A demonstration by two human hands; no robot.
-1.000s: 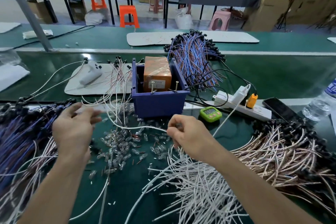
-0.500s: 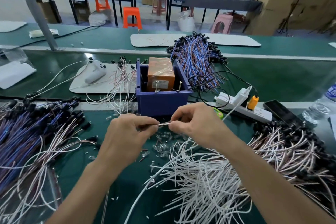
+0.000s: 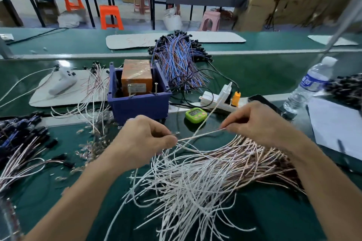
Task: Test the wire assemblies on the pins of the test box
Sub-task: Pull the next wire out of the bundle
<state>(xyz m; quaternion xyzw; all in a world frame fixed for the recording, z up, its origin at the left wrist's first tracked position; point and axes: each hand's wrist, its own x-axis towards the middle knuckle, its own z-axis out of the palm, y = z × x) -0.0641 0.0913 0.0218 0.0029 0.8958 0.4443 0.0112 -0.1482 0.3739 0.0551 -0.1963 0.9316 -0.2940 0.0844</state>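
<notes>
One wire (image 3: 201, 134) now stretches btwn left hand (image 3: 145, 139) & right hand (image 3: 260, 123), both pinching it, wider apart vs before. Prob. pins (image 3: 129, 89) next.

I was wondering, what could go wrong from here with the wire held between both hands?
1. The wire, pinched by the left hand and the right hand, lies just over the tangled pile; lifting it may drag neighbours along.
2. A white charger cable crosses right by it and could snag.
3. The pins on the test box look thin; a hurried touch might miss or bend them.
</notes>
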